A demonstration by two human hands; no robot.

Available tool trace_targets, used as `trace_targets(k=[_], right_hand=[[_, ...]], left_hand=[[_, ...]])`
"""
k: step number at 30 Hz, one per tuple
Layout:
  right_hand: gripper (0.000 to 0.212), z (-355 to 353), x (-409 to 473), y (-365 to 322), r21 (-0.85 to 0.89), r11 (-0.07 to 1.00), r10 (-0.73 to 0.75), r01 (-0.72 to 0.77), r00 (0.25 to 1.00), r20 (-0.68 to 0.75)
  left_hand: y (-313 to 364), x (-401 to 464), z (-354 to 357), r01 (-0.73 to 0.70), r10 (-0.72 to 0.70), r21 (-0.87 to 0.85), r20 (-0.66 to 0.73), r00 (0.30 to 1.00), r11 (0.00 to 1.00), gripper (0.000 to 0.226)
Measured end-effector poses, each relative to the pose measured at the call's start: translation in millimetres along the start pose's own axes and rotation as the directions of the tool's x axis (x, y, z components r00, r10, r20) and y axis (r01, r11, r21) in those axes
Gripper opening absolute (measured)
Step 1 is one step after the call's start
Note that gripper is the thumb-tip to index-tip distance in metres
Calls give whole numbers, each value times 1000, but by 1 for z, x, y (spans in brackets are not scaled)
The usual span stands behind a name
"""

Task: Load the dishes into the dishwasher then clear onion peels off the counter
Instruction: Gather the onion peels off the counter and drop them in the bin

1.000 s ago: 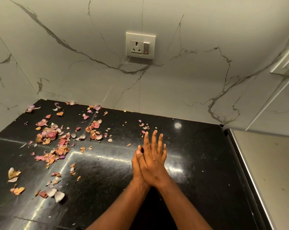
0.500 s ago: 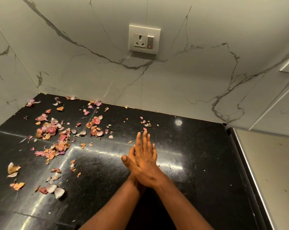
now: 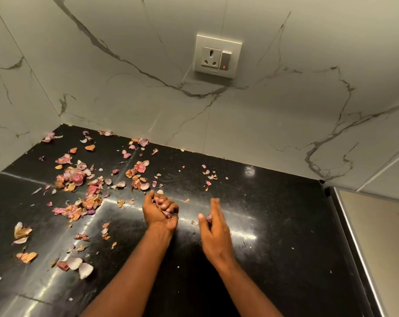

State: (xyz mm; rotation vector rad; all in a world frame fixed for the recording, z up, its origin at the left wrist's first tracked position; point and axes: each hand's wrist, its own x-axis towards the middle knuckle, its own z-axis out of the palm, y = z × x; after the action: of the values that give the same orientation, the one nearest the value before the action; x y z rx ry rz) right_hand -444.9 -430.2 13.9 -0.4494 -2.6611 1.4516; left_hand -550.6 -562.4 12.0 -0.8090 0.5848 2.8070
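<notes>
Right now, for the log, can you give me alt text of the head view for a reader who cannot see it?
A person's left hand grips a few onion peels above a black counter, while the right hand is open beside it, apart from it. More peels lie scattered over the counter's left part, below a marble wall with a socket.

walls: veined marble (image 3: 125,92) | socket (image 3: 218,56) | counter: glossy black (image 3: 274,259)
</notes>
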Motion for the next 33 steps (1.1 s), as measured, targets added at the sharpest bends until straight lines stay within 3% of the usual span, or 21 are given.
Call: trace_targets(k=[3, 7, 10, 12, 14, 17, 20, 22, 25, 28, 31, 33], right_hand=[[99, 3, 2, 42, -470, 853, 217, -228, 973, -79], [112, 28, -4, 47, -582, 770, 217, -260, 966, -143], [96, 35, 20, 38, -542, 822, 148, -175, 985, -94], [74, 35, 42, 33, -501, 865, 32, -32, 999, -8], [60, 36, 55, 35, -528, 842, -77, 112, 993, 89], [52, 31, 49, 47, -511, 840, -144, 183, 983, 116], [59, 14, 29, 61, -531, 812, -176, 240, 970, 170], [52, 3, 15, 63, -538, 810, -173, 235, 971, 164], [23, -8, 5, 53, -559, 804, -169, 202, 979, 111], [18, -22, 7, 36, -550, 830, -41, 94, 993, 108], [11, -37, 4, 21, -259, 961, 132, -102, 986, 102], [10, -46, -6, 10, -9, 993, 116, -116, 992, 58]], left_hand=[[29, 10, -7, -28, 29, 51, -30, 999, 998, 44], [37, 19, -25, 7, -4, 128, -23, 1000, 992, 44], [36, 25, -29, 36, -34, 183, -11, 999, 983, 42], [37, 30, -27, 47, -46, 201, -10, 999, 978, 42], [38, 31, -25, 62, -60, 219, -18, 998, 974, 42], [40, 34, -29, 70, -71, 234, -3, 997, 970, 43], [40, 33, -29, 71, -76, 252, 13, 997, 965, 44], [39, 32, -28, 66, -71, 262, 9, 997, 963, 44], [36, 28, -26, 67, -69, 308, -6, 998, 949, 44], [20, 16, -25, 136, -134, 329, -29, 991, 934, 43], [-9, -7, -29, 231, -230, 321, -41, 972, 918, 41], [-34, -23, -30, 272, -273, 342, -49, 961, 899, 39]])
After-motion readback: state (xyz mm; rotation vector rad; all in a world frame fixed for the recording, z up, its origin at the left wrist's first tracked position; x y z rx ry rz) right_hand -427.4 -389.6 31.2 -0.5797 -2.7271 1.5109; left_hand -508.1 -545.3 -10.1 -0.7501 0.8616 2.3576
